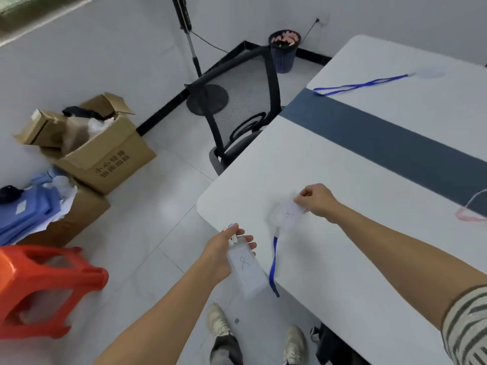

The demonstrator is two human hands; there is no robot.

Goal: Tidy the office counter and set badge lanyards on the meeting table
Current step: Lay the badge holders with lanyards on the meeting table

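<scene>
My right hand [317, 201] pinches a clear badge holder [286, 216] lying on the white meeting table [342, 259]; its blue lanyard [274, 262] trails over the table's near edge. My left hand [224, 252] grips a second clear badge holder [247, 271] by its top, held just off the table's edge over the floor. Another blue lanyard [361, 85] with its badge lies at the table's far end. A pink lanyard [471, 209] lies at the right edge of view.
A black mesh chair [245, 106] is pushed against the table's left side. Open cardboard boxes [105, 154] and blue clothing [29, 209] sit on the floor to the left, with a red plastic stool [39, 283] nearer. A bin [284, 50] and a fan stand [207, 98] stand by the wall.
</scene>
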